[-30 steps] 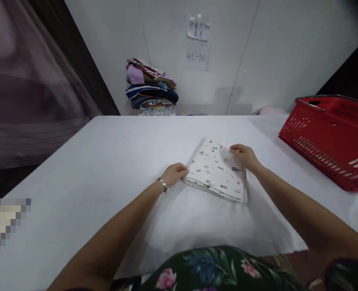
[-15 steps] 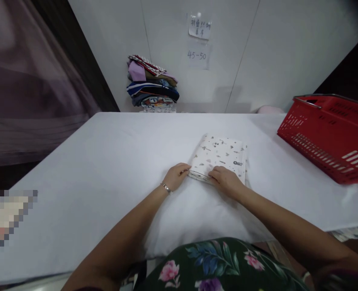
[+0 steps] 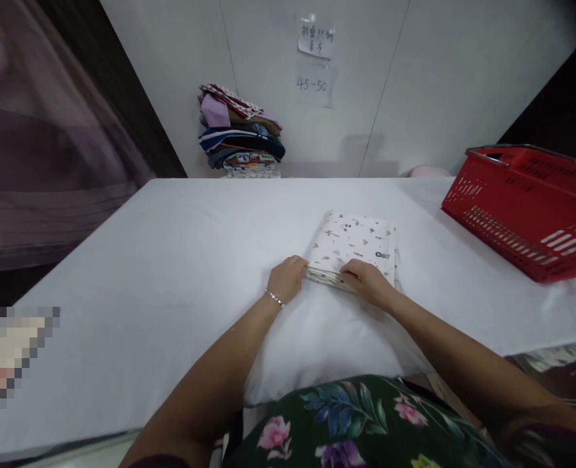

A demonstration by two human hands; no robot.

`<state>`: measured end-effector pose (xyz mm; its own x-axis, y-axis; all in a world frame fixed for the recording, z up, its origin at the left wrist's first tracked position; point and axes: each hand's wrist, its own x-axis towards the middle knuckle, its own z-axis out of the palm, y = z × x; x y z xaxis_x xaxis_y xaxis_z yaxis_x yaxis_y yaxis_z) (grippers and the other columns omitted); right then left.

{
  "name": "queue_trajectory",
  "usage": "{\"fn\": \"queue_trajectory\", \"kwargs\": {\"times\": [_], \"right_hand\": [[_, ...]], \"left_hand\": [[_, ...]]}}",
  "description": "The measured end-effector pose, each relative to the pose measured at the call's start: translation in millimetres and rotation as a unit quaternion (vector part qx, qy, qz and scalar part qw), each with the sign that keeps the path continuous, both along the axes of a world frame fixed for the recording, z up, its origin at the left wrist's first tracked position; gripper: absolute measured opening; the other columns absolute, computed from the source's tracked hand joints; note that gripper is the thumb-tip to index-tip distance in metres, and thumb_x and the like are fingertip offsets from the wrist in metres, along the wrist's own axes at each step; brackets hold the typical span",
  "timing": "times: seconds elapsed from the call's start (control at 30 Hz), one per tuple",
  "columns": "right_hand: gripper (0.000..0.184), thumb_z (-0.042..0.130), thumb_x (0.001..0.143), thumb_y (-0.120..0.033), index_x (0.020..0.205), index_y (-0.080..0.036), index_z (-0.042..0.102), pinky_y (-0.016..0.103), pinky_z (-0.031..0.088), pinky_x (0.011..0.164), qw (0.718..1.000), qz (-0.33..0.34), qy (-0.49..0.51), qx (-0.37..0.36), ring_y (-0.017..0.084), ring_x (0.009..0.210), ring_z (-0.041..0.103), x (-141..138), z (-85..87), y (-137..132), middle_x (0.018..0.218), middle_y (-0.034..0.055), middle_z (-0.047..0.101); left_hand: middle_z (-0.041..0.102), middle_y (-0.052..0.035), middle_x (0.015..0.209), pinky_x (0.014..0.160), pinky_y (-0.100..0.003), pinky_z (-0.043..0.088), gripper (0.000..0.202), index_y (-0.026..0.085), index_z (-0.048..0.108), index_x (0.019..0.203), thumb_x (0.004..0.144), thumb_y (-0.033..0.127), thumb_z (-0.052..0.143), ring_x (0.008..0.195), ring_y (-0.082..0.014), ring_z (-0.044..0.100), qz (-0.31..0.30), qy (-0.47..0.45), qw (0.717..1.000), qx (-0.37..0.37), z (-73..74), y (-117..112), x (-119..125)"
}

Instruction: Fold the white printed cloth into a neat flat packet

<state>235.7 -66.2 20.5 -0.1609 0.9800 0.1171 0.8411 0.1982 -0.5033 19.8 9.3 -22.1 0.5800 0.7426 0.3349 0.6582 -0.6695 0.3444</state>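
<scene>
I see left hand [image 3: 288, 279] and right hand [image 3: 368, 283] pinching the cloth's [image 3: 353, 239] front edge, fingers nearly closed; uneven tugging could skew its layers.

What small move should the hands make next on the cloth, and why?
I'd probably lift the near edge of the folded white printed cloth and turn it away from the body: the left hand is at its near left corner, the right hand further along that edge, and its far part lies flat.
</scene>
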Motion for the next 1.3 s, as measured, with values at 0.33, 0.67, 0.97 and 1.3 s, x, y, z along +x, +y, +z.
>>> {"fn": "queue_trajectory", "kwargs": {"times": [0.33, 0.67, 0.97, 1.3], "right_hand": [[0.016, 0.049, 0.084, -0.03, 0.089, -0.02, 0.06, 0.028, 0.04, 0.069, 0.993, 0.029, -0.107, 0.035, 0.019, 0.087, 0.052, -8, -2.3, -6, 0.093, 0.006, 0.059], [0.016, 0.049, 0.081, -0.027, 0.08, -0.021, 0.064, 0.026, 0.04, 0.066, 0.999, -0.013, 0.043, -0.015, 0.015, 0.073, 0.055, 1, -3.7, 5, 0.079, 0.0014, 0.061], [0.016, 0.048, 0.081, -0.027, 0.079, -0.02, 0.062, 0.026, 0.039, 0.064, 0.998, -0.021, 0.057, -0.007, 0.014, 0.071, 0.054, 1, -3.2, 4, 0.077, 0.0009, 0.06], [0.018, 0.044, 0.086, -0.028, 0.088, -0.022, 0.06, 0.028, 0.039, 0.071, 0.998, 0.015, -0.052, 0.029, 0.017, 0.083, 0.053, -6, -2.0, -2, 0.09, 0.0038, 0.059]], "left_hand": [[0.06, -0.003, 0.1, 0.077, -0.027, 0.044, 0.021, 0.022, 0.056, 0.098, 0.087, 0.021, 0.037, 0.093, -0.0148, 0.054, -0.009, -0.022, 0.999, -0.029, 1.9, -2, -3], [0.055, -0.0012, 0.112, 0.076, -0.024, 0.045, 0.035, 0.025, 0.053, 0.113, 0.079, 0.026, 0.049, 0.079, -0.0111, 0.056, -0.031, -0.073, 0.99, -0.117, 8.1, -7, -5], [0.055, -0.0015, 0.108, 0.077, -0.024, 0.046, 0.027, 0.025, 0.056, 0.108, 0.083, 0.029, 0.046, 0.082, -0.0115, 0.056, -0.034, -0.094, 0.988, -0.114, 4.6, -3, -4], [0.057, -0.0021, 0.098, 0.076, -0.026, 0.043, 0.018, 0.023, 0.057, 0.097, 0.084, 0.028, 0.045, 0.092, -0.0147, 0.052, -0.031, -0.073, 0.994, -0.078, 7.3, 0, 3]]}}
